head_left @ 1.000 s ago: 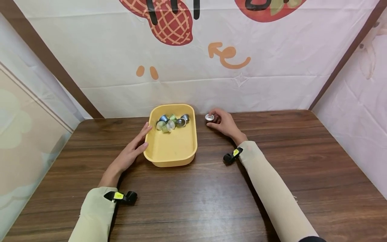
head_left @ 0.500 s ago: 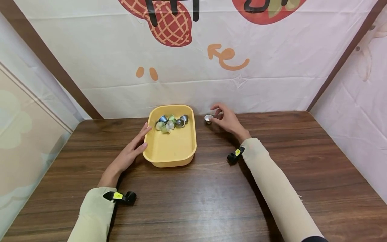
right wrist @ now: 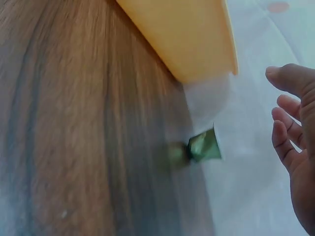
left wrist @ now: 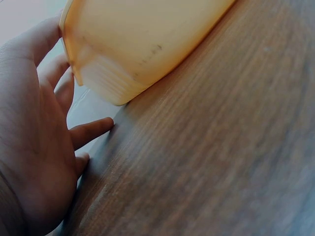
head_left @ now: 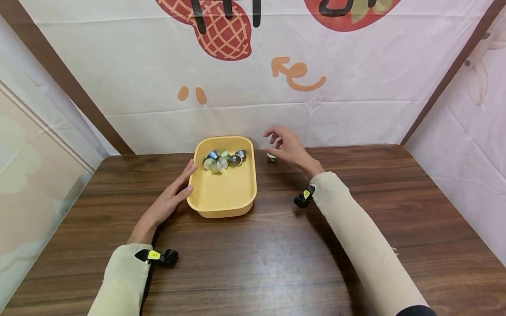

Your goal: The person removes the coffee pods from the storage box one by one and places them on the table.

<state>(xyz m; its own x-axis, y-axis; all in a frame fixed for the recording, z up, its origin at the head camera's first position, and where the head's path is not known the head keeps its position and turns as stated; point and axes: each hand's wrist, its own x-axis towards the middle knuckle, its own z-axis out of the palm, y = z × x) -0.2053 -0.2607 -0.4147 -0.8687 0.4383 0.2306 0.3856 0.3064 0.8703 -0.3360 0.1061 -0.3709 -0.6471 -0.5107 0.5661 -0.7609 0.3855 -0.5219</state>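
Observation:
My left hand (head_left: 170,199) rests against the left side of a yellow plastic tub (head_left: 225,193), its fingers fairly straight along the rim. In the left wrist view, fingertips touch the rim of the tub's wall (left wrist: 123,49). Above the table's back edge hovers my right hand (head_left: 290,147), fingers loosely bent with nothing between them. Just below it a green coffee capsule (right wrist: 204,146) stands wide end up on the table, partly covered by the hand in the head view. Several blue, green, dark and pale coffee capsules (head_left: 215,166) lie heaped at the tub's far end.
The brown wooden table (head_left: 237,263) ends at a white printed cloth backdrop (head_left: 150,74) right behind the tub and the lone capsule. More cloth hangs at both sides.
My right hand has let go of the green capsule and lifted off it, shifting up and slightly left. The capsule now stands on the table. My left hand has stayed at the tub.

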